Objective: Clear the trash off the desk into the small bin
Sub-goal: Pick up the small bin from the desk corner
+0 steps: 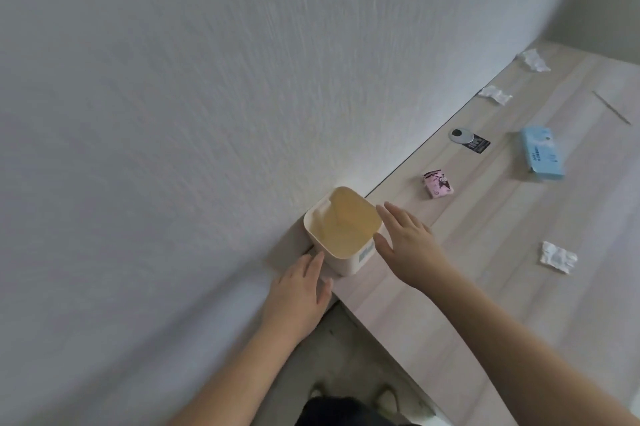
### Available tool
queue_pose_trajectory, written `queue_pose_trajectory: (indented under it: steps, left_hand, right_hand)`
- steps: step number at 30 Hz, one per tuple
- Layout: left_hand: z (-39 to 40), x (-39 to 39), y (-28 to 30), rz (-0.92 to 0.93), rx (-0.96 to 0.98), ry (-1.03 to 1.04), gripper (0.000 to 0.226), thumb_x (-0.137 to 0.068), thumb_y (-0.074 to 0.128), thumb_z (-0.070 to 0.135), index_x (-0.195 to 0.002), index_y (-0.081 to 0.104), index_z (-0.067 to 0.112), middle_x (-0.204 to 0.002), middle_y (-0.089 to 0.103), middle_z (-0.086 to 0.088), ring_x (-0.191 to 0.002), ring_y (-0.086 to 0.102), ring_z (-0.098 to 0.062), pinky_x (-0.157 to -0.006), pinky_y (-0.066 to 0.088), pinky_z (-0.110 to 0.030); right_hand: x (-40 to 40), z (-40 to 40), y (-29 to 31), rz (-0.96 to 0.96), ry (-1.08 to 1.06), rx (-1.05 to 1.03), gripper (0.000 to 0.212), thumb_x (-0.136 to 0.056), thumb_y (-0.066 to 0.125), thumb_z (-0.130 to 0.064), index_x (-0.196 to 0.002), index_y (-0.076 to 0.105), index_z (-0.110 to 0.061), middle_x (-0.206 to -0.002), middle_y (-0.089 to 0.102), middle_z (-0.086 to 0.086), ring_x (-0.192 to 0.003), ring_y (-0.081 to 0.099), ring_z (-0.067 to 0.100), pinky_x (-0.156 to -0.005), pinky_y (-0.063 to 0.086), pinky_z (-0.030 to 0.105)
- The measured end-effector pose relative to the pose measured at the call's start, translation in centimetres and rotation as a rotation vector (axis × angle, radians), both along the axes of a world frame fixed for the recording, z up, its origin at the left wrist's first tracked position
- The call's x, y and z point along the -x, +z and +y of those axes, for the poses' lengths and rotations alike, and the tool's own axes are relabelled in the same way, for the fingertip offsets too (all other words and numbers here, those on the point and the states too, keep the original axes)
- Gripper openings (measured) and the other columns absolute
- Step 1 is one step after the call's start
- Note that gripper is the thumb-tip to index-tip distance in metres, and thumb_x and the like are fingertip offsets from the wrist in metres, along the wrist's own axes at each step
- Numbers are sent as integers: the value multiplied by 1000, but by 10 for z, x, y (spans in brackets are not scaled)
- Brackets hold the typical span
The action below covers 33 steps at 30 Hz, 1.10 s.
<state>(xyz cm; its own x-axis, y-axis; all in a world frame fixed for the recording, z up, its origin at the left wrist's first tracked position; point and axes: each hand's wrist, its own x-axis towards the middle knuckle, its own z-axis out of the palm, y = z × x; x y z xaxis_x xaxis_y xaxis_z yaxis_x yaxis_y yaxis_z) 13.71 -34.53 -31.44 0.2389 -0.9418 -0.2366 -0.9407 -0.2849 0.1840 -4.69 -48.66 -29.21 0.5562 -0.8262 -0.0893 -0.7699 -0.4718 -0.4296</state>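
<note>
At the counter's [450,287] wall corner, both hands flank the bin [341,229], left hand [298,290] and right hand [408,245] with straight, spread fingers holding nothing, while crumpled tissues [557,256], a pink packet [438,184] and a blue pack [542,153] lie farther along.

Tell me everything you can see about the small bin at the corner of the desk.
The small bin is a cream, squarish tub with rounded corners, plastic by its look, with a translucent yellowish lid on top. A small bluish label sits low on one side. It stands upright at the desk's near corner, close to the wall. The left hand, fingers straight, reaches its base; the right hand, open, is at its other side. Whether either touches it is unclear.
</note>
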Motion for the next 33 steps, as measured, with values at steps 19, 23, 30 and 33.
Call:
queue_pose_trajectory:
  steps: [19, 23, 30, 33]
  left_hand:
    - [-63, 13, -8, 1487, 156, 905, 48, -92, 45, 58, -133, 49, 33, -124, 60, 5, -109, 59, -15, -84, 50, -34]
    - [-56, 30, -7, 1540, 108, 898, 22, -92, 45, 59, -105, 55, 44, -108, 59, 17, -109, 58, -19, -85, 49, -35]
    - [-34, 51, -16, 1477, -25, 764, 49, -91, 38, 66, -135, 40, 43, -113, 52, 21, -118, 48, -18, -104, 42, -42]
    - [-23, 48, -18, 1413, -51, 709, 58, -95, 32, 60, -145, 34, 32, -132, 45, 9, -120, 45, -17, -93, 46, -33]
  right_hand:
    - [-22, -35, -36, -292, -297, -568, 53, -96, 36, -28, -149, 29, -20, -149, 42, 7, -129, 42, 26, -90, 29, 31]
    - [-2, -29, -38, -368, -388, -618, 53, -96, 36, -28, -148, 31, -23, -152, 39, 4, -137, 35, 23, -100, 28, 31]
    - [37, -13, -42, -481, -439, -704, 49, -96, 36, -36, -143, 41, -26, -147, 46, -3, -135, 39, 19, -114, 29, 43]
    - [49, -5, -42, -525, -486, -734, 43, -95, 37, -41, -135, 49, -30, -130, 53, -17, -126, 43, 12, -105, 32, 33]
